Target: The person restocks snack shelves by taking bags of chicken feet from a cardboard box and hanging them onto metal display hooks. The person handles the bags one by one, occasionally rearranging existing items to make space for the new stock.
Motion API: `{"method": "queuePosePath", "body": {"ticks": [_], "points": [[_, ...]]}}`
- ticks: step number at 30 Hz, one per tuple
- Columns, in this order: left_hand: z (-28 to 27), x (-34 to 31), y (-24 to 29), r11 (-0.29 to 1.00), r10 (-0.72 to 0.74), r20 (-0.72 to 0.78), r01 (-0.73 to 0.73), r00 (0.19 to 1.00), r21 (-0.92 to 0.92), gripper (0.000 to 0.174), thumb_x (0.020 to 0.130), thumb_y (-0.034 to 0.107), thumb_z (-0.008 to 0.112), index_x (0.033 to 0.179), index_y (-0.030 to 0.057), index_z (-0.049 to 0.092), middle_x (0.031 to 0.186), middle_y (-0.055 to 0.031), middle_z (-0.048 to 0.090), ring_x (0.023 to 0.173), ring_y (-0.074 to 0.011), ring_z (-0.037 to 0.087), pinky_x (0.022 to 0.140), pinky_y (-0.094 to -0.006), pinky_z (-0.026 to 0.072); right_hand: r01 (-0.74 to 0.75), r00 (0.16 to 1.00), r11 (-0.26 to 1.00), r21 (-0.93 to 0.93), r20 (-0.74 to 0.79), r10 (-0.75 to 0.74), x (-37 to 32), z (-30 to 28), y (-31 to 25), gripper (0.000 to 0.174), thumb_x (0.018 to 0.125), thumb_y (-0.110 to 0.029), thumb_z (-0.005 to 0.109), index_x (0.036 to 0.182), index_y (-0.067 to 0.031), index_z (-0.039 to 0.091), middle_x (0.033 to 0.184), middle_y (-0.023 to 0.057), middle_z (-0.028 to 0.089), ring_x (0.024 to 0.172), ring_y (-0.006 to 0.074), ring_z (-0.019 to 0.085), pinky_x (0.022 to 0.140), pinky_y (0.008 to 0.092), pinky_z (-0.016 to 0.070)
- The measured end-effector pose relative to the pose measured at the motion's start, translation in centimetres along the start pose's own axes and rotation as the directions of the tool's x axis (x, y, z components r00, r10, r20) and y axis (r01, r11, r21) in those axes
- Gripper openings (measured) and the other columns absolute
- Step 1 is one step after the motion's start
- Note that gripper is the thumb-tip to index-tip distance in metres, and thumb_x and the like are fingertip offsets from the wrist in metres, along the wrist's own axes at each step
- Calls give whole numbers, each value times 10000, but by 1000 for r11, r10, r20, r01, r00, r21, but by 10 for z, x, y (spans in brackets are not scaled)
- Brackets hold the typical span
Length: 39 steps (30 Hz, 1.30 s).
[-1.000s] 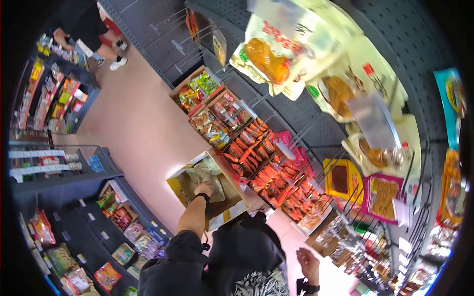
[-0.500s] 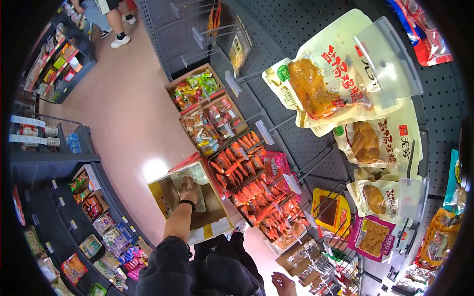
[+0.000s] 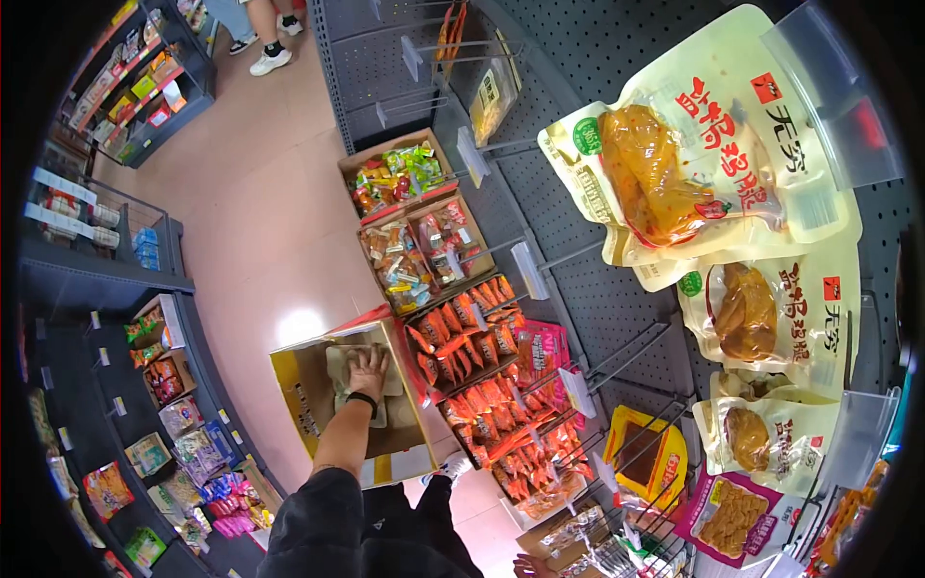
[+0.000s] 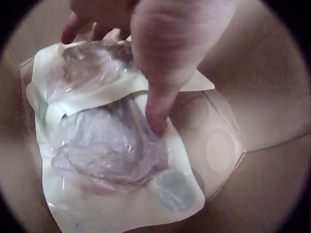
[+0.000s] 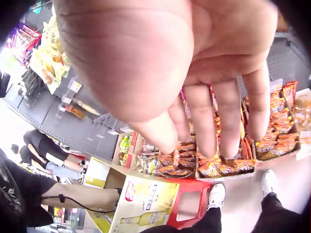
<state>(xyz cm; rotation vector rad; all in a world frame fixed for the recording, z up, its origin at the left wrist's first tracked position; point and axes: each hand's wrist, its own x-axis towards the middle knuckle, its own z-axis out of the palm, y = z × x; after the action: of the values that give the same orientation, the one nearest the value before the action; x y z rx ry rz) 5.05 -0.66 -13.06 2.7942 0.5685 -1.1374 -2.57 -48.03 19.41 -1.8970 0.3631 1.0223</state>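
My left hand (image 3: 367, 374) reaches down inside an open cardboard box (image 3: 412, 445), fingers spread over pale vacuum packets. In the left wrist view the thumb presses on the front clear-windowed packet (image 4: 107, 145), while the fingertips rest at the far edge of the packet behind it (image 4: 92, 63). The two packets overlap on the box bottom. My right hand (image 5: 218, 73) hangs in the air with its fingers loosely extended and nothing in it; in the head view only part of it shows at the bottom edge.
A red stand (image 5: 192, 204) shows beside the box. Trays of orange snack packets (image 3: 462, 328) adjoin it. Hooks on the right hold large chicken-leg packets (image 3: 665, 173). Other shelves (image 3: 96, 385) line the left, and a person's legs (image 3: 265, 29) show far down the aisle.
The head view has shifted, bringing the hanging packets closer. My left hand has spread its fingers on the packets in the box. My right hand has dropped toward the bottom edge.
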Motion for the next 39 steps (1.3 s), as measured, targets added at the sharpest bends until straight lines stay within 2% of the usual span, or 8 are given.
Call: {"method": "queuePosePath", "body": {"ticks": [9, 14, 15, 20, 22, 23, 24, 39], "points": [[-77, -98, -28, 783, -18, 10, 21, 1000, -622, 423, 775, 150, 507, 1193, 86, 525, 1053, -225, 629, 978, -396, 605, 846, -477, 483, 341, 936, 823, -455, 80, -343, 6, 26, -106, 307, 857, -138, 606, 1154, -64, 607, 1005, 116, 680, 852, 196, 667, 724, 319, 528], [-137, -196, -59, -36, -22, -3, -4, 1000, -999, 256, 819, 76, 603, 1064, 25, 657, 975, -61, 684, 898, -155, 619, 788, -308, 487, 414, 906, 754, -510, 149, -396, -28, 33, -196, 341, 871, -191, 577, 1193, -77, 584, 1016, 126, 673, 918, 249, 655, 780, 358, 509], [-157, -219, -56, -152, 58, -171, -161, 984, -975, 255, 839, 44, 588, 1086, 14, 643, 1019, -55, 668, 929, -146, 606, 814, -297, 475, 601, 799, 764, -234, 208, -565, -1, 35, -175, 351, 890, -220, 573, 1210, -74, 573, 1024, 128, 672, 929, 265, 653, 775, 375, 510], [-310, -317, 4, -386, 492, -397, -214, 775, -897, 296, 871, -5, 592, 1164, 9, 555, 1083, -64, 636, 991, -182, 612, 874, -327, 499, 832, 552, 550, -72, 6, -834, -7, 62, -269, 622, 859, -242, 658, 1381, -70, 367, 1115, 175, 614, 963, 217, 625, 788, 332, 505], [-366, -342, 41, -342, 423, -501, -379, 755, -860, 269, 856, 32, 634, 1121, 12, 590, 1034, -40, 649, 928, -123, 610, 815, -281, 501, 751, 640, 639, -165, -59, -766, -24, 55, -309, 406, 841, -168, 644, 1207, -24, 544, 955, 200, 644, 887, 299, 655, 730, 368, 511], [-374, -325, 52, -309, 406, -585, -497, 702, -811, 251, 845, 32, 645, 1092, 9, 603, 1012, -34, 654, 909, -115, 608, 805, -276, 501, 859, 366, 418, -294, -217, -905, -14, 53, -316, 266, 841, -146, 625, 1072, -14, 618, 866, 217, 641, 785, 361, 642, 692, 392, 508], [-386, -313, 59, -259, 371, -636, -582, 677, -771, 236, 848, 45, 646, 1077, 2, 611, 991, -39, 657, 898, -109, 607, 798, -269, 498, 857, 329, 427, -289, -330, -885, -11, 52, -327, 223, 838, -134, 618, 1021, -7, 632, 856, 227, 640, 773, 383, 632, 681, 407, 508], [-488, -268, 105, -537, 75, -704, -566, 707, -625, 263, 893, 191, 634, 1063, -9, 610, 981, -46, 656, 847, -114, 606, 760, -266, 477, 772, 201, 448, -451, -495, -845, 1, 27, -423, 238, 870, -207, 601, 939, 21, 599, 804, 248, 609, 741, 415, 604, 644, 451, 485]]}}
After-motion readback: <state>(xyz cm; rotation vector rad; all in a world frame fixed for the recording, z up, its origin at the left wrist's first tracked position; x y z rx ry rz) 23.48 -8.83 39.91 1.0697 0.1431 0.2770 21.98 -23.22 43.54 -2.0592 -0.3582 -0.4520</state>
